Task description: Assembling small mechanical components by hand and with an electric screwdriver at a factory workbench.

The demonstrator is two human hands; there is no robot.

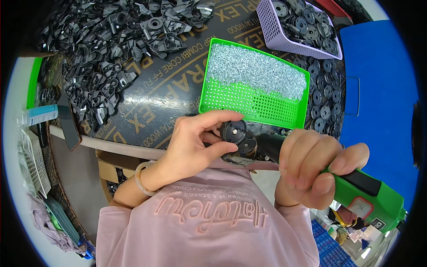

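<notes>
Between the thumb and fingers of my left hand (184,144) is a small black plastic part with round discs (234,132), a screw head showing in the middle of one disc. It is held over the near edge of the table. My right hand (311,162) is wrapped around a green and black power screwdriver (371,200). The tool's dark nose points left, close beside the black part; whether its bit touches the part I cannot tell. Just beyond my hands lies a green perforated tray (203,99), with many small silver screws (253,66) heaped along its far side.
Loose black plastic brackets (102,75) are piled at the far left. A lilac basket (284,44) full of black discs stands at the far right, and more discs (316,98) lie below it. A blue surface (378,71) borders the right; a dark flat phone-like slab (70,127) sits at the left edge.
</notes>
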